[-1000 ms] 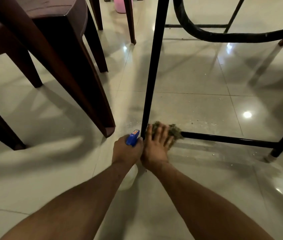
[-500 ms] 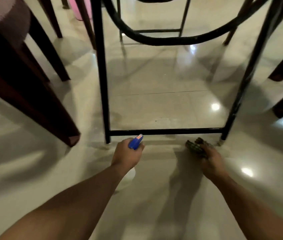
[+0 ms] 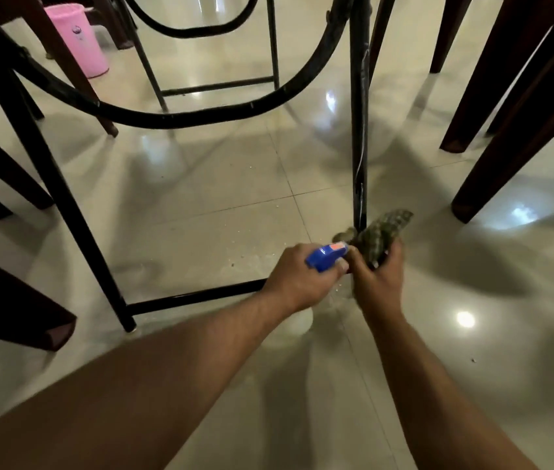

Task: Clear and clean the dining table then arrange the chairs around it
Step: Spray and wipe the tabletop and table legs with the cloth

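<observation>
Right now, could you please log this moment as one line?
left hand holds blue spray bottle | right hand grips green cloth at black table leg

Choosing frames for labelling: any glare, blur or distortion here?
Head view: dim; lamp glare spots on the glossy floor; the left hand gripping the spray bottle and right hand holding the cloth are slightly motion-blurred; wide-angle lens splays the table legs.

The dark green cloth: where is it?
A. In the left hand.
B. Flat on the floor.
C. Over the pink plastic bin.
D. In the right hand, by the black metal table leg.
D: the right hand grips the dark green cloth beside the black metal table leg; left hand holds a blue spray bottle.
</observation>
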